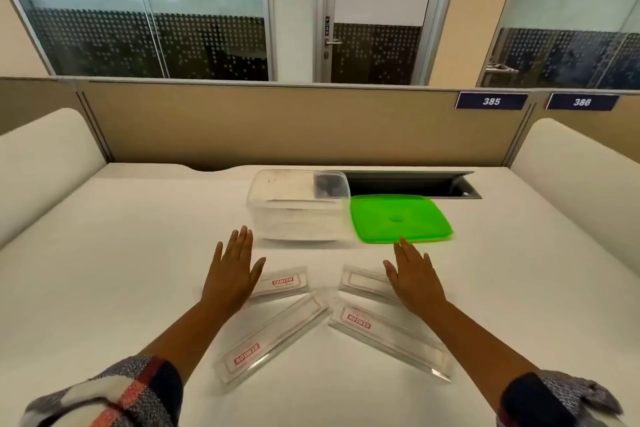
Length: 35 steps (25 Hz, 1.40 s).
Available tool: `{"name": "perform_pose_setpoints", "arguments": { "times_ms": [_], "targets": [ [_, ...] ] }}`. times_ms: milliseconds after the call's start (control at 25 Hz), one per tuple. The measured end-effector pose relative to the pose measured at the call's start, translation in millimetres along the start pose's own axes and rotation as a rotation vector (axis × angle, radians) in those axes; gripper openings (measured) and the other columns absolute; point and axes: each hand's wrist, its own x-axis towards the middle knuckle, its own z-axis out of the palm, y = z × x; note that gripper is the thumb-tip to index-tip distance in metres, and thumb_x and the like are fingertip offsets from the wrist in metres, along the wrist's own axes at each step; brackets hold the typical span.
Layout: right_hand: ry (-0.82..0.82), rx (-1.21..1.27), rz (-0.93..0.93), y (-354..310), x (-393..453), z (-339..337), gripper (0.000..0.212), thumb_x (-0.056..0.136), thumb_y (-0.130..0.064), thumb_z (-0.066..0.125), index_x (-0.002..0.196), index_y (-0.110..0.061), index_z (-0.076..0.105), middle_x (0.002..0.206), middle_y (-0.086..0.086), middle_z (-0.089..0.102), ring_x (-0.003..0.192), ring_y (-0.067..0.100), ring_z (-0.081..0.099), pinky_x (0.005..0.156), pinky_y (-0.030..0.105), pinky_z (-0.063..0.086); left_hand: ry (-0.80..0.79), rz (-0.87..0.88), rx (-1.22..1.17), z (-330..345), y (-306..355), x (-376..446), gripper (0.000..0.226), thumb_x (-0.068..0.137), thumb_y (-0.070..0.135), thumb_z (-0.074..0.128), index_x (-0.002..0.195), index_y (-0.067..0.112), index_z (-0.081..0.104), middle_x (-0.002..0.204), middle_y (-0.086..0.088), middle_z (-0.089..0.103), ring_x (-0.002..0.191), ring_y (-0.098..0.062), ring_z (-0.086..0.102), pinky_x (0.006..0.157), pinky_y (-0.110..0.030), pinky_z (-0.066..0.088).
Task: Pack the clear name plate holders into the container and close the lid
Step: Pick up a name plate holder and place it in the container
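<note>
An office cubicle: a white desk (104, 270) runs up to a tan partition (277, 125), with glass walls and a door behind it. Two number plates (491, 101) on the partition read 385 and 386.

At the back centre of the desk stands a clear plastic container (298, 208), open on top. Touching its right side, a green lid (398, 218) lies flat on the desk. Just behind the lid, a dark cable slot (415, 184) is sunk into the desk with its flap raised.

Nearer the person lie four clear name plate holders. Two short-looking ones sit side by side: the left rear holder (284, 284) and the right rear holder (363, 282). In front of them, the left front holder (273, 336) and the right front holder (388, 336) angle outward like an upside-down V.

The left hand (232, 274) is flat, palm down, fingers spread slightly, covering the left end of the left rear holder. The right hand (415, 277) is likewise flat and spread, over the right end of the right rear holder. Neither hand grips anything. Plaid sleeves (121, 392) show at the bottom corners.

Bare desk lies wide on both sides, up to padded white side panels (45, 163).
</note>
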Motion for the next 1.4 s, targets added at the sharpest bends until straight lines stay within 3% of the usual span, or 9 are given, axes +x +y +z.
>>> {"name": "perform_pose_setpoints", "arguments": {
  "times_ms": [200,280,400,520,680,880,1040,1160,1400],
  "targets": [
    [-0.068,0.155,0.032,-3.5,13.4,-11.7,0.052,0.098,-0.047,0.021,0.140,-0.021,0.036,0.150,0.001,0.036,0.132,0.023,0.041,0.109,0.040,0.033,0.044,-0.051,0.088,2.7,-6.5,1.7,0.104,0.062,0.067,-0.036,0.145,0.014,-0.003,0.158,-0.003,0.001,0.145,-0.020,-0.007,0.117,-0.045,-0.004],
    [-0.079,0.142,0.020,-6.5,5.8,-17.0,0.053,0.097,-0.049,0.019,0.127,-0.022,0.053,0.134,0.004,0.057,0.119,0.025,0.054,0.098,0.037,0.043,0.075,-0.047,0.144,-1.4,-4.7,-5.2,0.101,0.065,0.066,-0.033,0.146,0.016,0.001,0.158,-0.001,0.006,0.145,-0.023,-0.006,0.115,-0.050,-0.004],
    [-0.112,0.085,0.050,-0.8,-1.8,8.0,0.059,0.097,-0.050,0.018,0.103,-0.014,0.063,0.108,0.009,0.069,0.097,0.028,0.063,0.082,0.035,0.048,-0.067,-0.032,0.136,19.5,-3.9,-16.7,0.097,0.068,0.066,-0.031,0.146,0.021,0.005,0.157,0.001,0.012,0.145,-0.025,-0.004,0.115,-0.053,-0.003],
    [-0.067,0.093,0.052,2.8,-3.0,9.8,0.060,0.097,-0.050,0.017,0.100,-0.013,0.064,0.103,0.009,0.070,0.093,0.027,0.064,0.081,0.035,0.049,-0.054,0.005,0.103,22.2,-4.8,-18.4,0.093,0.071,0.066,-0.025,0.146,0.023,0.009,0.157,0.001,0.014,0.145,-0.026,-0.002,0.115,-0.053,-0.001],
    [-0.084,0.098,0.056,5.3,-0.1,12.8,0.061,0.096,-0.052,0.017,0.101,-0.013,0.064,0.105,0.010,0.070,0.095,0.028,0.063,0.082,0.036,0.049,-0.134,-0.003,0.103,22.3,-6.8,-16.1,0.060,0.093,0.050,0.014,0.146,0.023,0.007,0.157,0.001,0.013,0.145,-0.025,-0.001,0.117,-0.053,0.004],
    [-0.285,0.276,0.096,3.6,8.5,-6.8,0.060,0.093,-0.058,0.025,0.111,-0.013,0.060,0.124,0.012,0.061,0.113,0.031,0.055,0.096,0.041,0.040,-0.117,-0.029,-0.046,5.0,-7.1,-10.1,0.055,0.098,0.037,0.022,0.146,0.020,0.001,0.158,-0.001,0.005,0.145,-0.023,-0.008,0.115,-0.051,-0.006],
    [0.073,0.381,-0.080,-19.0,-3.6,-12.7,0.043,0.091,-0.049,0.043,0.115,-0.019,0.061,0.146,0.004,0.042,0.134,0.022,0.038,0.106,0.038,0.034,-0.018,0.058,-0.132,-11.4,4.9,-20.6,0.052,0.096,0.032,0.034,0.144,0.014,0.021,0.158,-0.007,0.006,0.145,-0.026,-0.005,0.117,-0.048,0.003],
    [0.230,0.433,-0.310,-52.0,-15.8,-14.0,0.027,0.092,-0.037,0.051,0.105,-0.019,0.066,0.140,0.000,0.049,0.129,0.017,0.042,0.100,0.029,0.037,-0.015,0.157,-0.153,-19.9,17.1,-33.4,0.046,0.091,0.033,0.048,0.132,0.012,0.044,0.157,-0.007,0.012,0.145,-0.025,0.003,0.116,-0.043,0.015],
    [-0.055,0.282,-0.498,-85.9,-21.0,5.9,0.037,0.088,-0.034,0.057,0.122,-0.018,0.056,0.138,0.003,0.050,0.129,0.020,0.042,0.107,0.031,0.030,-0.176,0.230,-0.207,-14.2,27.8,-57.4,0.037,0.087,0.039,0.054,0.118,0.020,0.059,0.149,0.000,0.035,0.142,-0.017,0.021,0.113,-0.035,0.025]
  ]
}}
